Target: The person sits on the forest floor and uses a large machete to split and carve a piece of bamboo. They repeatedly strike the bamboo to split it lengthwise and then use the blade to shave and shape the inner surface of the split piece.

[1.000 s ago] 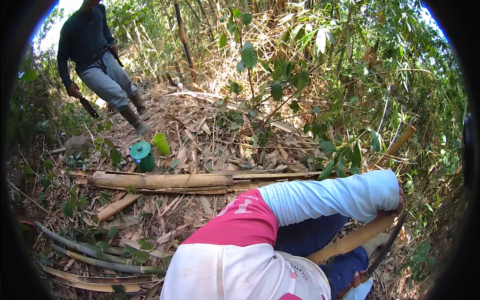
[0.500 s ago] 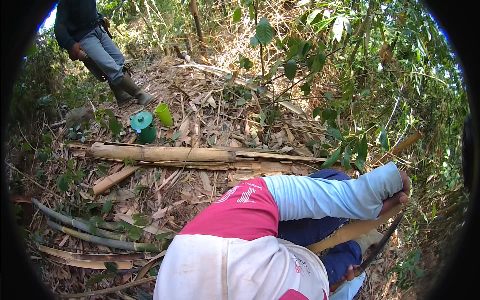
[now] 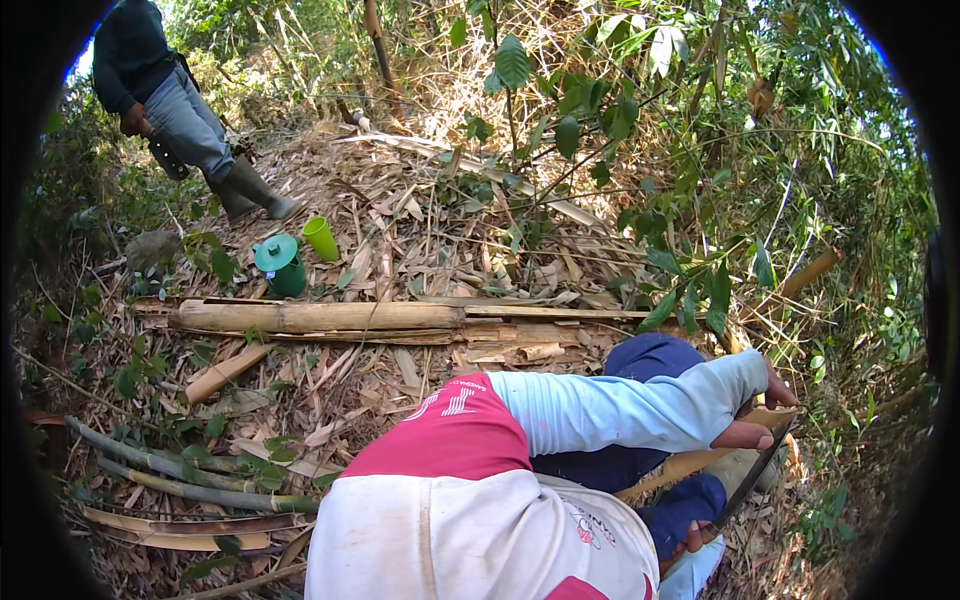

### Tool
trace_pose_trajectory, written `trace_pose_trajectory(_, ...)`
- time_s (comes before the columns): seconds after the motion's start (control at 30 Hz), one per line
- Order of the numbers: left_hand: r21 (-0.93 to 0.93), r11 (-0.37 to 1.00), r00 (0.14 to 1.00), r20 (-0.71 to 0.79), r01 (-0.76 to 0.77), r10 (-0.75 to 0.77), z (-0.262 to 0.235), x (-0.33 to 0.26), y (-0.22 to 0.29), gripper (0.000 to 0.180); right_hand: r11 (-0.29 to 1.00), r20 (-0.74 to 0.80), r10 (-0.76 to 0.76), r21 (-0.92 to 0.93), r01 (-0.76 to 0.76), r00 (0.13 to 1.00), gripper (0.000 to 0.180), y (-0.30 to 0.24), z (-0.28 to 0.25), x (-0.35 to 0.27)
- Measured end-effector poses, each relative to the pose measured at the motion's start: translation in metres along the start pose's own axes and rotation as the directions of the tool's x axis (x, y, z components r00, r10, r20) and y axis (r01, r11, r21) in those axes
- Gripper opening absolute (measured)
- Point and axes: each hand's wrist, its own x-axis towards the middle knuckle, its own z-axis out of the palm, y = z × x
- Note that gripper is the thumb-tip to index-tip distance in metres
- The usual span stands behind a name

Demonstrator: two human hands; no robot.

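A dark machete (image 3: 752,478) slants up and right from my right hand (image 3: 697,538), whose fingers are wrapped round its handle end, partly hidden by my trouser leg. My left hand (image 3: 762,412) is at the upper end of a pale split bamboo strip (image 3: 690,464), fingers bent round it and thumb toward me, close by the blade's far end. Whether the thumb touches the blade I cannot tell. The strip runs down between my blue-trousered legs (image 3: 650,360). My light blue left sleeve (image 3: 610,408) crosses above it.
A split bamboo pole (image 3: 320,318) lies across the leaf-littered ground. Beyond it stand a teal lidded jug (image 3: 281,268) and a lime-green cup (image 3: 321,240). Several bamboo lengths (image 3: 190,487) lie at the left. A person in boots (image 3: 190,120) stands far left. Leafy branches (image 3: 690,290) hang at the right.
My left hand has shifted down and left, its thumb now showing beside the blade. The machete blade has tilted slightly. The view has turned a little; the other person's hand object has swung.
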Motion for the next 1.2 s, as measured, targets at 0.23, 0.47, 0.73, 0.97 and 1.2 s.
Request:
trace_pose_trajectory(0.23, 0.066, 0.936, 0.906, 0.236, 0.347, -0.352, -0.016, -0.009, 0.029, 0.056, 1.000, 0.004, 0.012, 0.027, -0.012, 1.000, 0.040, -0.002, 0.004, -0.005)
trace_pose_trajectory(0.47, -0.179, 0.946, 0.942, 0.252, 0.270, -0.221, 0.023, -0.048, 0.022, 0.064, 0.998, 0.005, 0.014, 0.069, -0.014, 1.000, 0.040, -0.002, 0.009, -0.013)
trace_pose_trajectory(0.73, -0.431, 0.696, 0.744, 0.630, 0.574, -0.223, 0.042, -0.084, 0.028, 0.057, 0.994, 0.062, 0.009, 0.111, -0.016, 0.998, 0.040, -0.010, 0.021, -0.011)
trace_pose_trajectory(0.97, -0.313, 0.900, 0.946, 0.211, 0.302, -0.245, 0.054, -0.052, 0.026, 0.057, 0.985, 0.085, -0.003, 0.171, -0.012, 0.996, 0.040, -0.019, 0.023, -0.016)
trace_pose_trajectory(1.2, 0.220, 0.974, 0.826, -0.556, 0.047, 0.086, 0.072, 0.013, -0.001, 0.056, 0.963, 0.097, -0.021, 0.268, -0.006, 0.995, 0.040, -0.042, 0.032, -0.024)
